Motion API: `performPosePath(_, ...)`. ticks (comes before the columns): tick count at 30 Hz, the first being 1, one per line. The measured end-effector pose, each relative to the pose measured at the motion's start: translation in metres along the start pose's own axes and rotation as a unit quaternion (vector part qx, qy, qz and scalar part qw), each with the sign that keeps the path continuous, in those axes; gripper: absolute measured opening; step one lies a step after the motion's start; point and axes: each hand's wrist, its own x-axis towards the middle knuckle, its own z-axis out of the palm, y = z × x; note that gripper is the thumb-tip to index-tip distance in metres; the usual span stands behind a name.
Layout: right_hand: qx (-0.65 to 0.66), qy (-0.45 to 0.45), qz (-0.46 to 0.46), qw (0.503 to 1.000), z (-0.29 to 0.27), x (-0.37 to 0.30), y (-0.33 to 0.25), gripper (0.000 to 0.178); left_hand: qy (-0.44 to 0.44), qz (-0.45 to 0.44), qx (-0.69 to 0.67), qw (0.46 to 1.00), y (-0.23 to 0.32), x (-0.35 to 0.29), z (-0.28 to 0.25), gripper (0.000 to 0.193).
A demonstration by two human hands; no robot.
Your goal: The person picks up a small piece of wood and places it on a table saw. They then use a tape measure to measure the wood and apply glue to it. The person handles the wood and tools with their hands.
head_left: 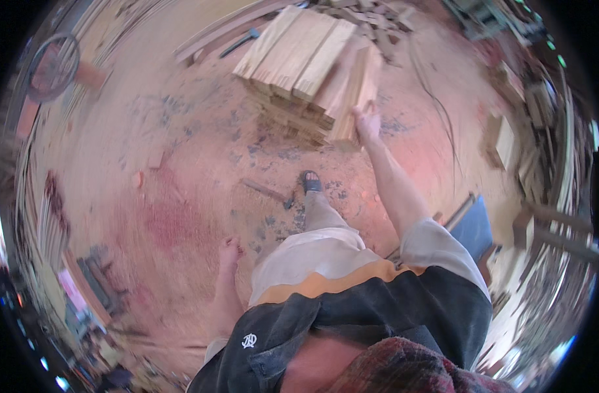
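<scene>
My right hand (368,122) reaches far forward with its fingers closed on the near end of a wooden plank (361,85). That plank tilts along the right side of a stack of pale sawn planks (293,49), which lies in layers on the floor ahead of me. Whether its far end rests on the stack cannot be made out in the blur. Low at my left side hangs my left hand (229,253), curled into a loose fist with nothing visible in it.
A hammer-like tool (268,191) lies on the dusty floor before my sandalled foot (310,181). A dark-handled tool (240,42) is left of the stack, wood offcuts (384,19) behind it. A blue panel (473,229) leans at right; a wheel-like ring (54,67) stands far left.
</scene>
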Motion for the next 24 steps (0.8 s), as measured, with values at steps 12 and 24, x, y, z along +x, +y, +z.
performPosePath(12,-0.164,-0.11,0.088,0.976,0.111,0.196,0.096,0.092,0.159,-0.064,-0.059,0.983,-0.05,-0.117,0.074,0.056)
performPosePath(24,-0.234,-0.512,0.12,0.818,0.161,-0.126,0.138,0.074,0.259,-0.089,-0.165,0.948,-0.205,-0.156,0.107,0.036)
